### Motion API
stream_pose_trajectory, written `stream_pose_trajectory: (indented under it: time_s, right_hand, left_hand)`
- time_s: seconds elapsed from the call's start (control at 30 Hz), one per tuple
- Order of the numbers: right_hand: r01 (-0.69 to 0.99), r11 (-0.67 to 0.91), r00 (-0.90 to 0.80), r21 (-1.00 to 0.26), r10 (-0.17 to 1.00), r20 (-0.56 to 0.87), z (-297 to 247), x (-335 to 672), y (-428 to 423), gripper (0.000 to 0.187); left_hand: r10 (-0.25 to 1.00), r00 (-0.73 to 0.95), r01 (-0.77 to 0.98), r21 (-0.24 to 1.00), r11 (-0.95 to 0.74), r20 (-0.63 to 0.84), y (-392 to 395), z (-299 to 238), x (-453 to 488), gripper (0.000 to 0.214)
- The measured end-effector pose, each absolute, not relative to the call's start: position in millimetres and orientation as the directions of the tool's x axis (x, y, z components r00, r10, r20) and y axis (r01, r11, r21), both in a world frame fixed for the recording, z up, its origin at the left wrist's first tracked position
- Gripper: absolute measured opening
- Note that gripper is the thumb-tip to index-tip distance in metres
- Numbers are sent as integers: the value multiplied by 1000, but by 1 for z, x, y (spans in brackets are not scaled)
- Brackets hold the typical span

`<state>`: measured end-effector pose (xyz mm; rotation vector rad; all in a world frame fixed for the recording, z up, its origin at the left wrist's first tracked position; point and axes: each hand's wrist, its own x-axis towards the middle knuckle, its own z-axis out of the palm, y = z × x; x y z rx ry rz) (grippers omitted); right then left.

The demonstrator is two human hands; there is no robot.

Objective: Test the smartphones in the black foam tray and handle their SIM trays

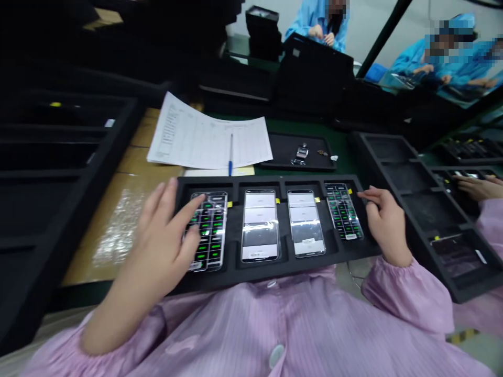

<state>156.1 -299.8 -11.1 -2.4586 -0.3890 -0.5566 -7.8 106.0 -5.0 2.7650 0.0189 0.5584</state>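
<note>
A black foam tray (pixel 231 272) lies in front of me with smartphones in its compartments. My left hand (pixel 161 241) is over the leftmost phone (pixel 214 235), fingers spread, its index fingertip at the top of the screen. Green marks in a dark grid fill that screen. Two middle phones, one left of centre (pixel 259 214) and one right of centre (pixel 304 214), show white and grey screens. The rightmost phone (pixel 345 212) has a green-marked grid too. My right hand (pixel 387 222) is beside the tray's right end, index finger stretched toward it, holding nothing visible.
Behind the tray lie a printed sheet (pixel 196 136), a blue-capped pen (pixel 231 157) and a shallow black tray (pixel 279 152) with small metal parts. Another foam tray (pixel 422 209) stands right, a large black tray (pixel 118 136) left. A co-worker's hand (pixel 479 187) is at far right; people in blue work beyond.
</note>
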Motion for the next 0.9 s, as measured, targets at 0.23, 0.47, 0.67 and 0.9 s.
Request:
stream_pose_trajectory:
  time_s: [0.23,0.47,0.67,0.9]
  right_hand:
    - [472,-777,867,-415,324,380,-26,161,-301,27]
    - [438,-792,888,-426,309,340,-33,156,-301,38]
    - [454,-778,866,-435,270,421,-32,158,-306,40]
    - [445,-794,891,-414,345,296,-33,164,-301,40]
  left_hand:
    - [144,913,3,346,-938,382,98,-7,-21,60]
    - [180,918,50,348,-936,352,98,-17,-32,43]
    - [230,908,103,347,-932,349,97,-19,-31,52]
    - [334,869,185,388,-903,365,92,-20,-25,58]
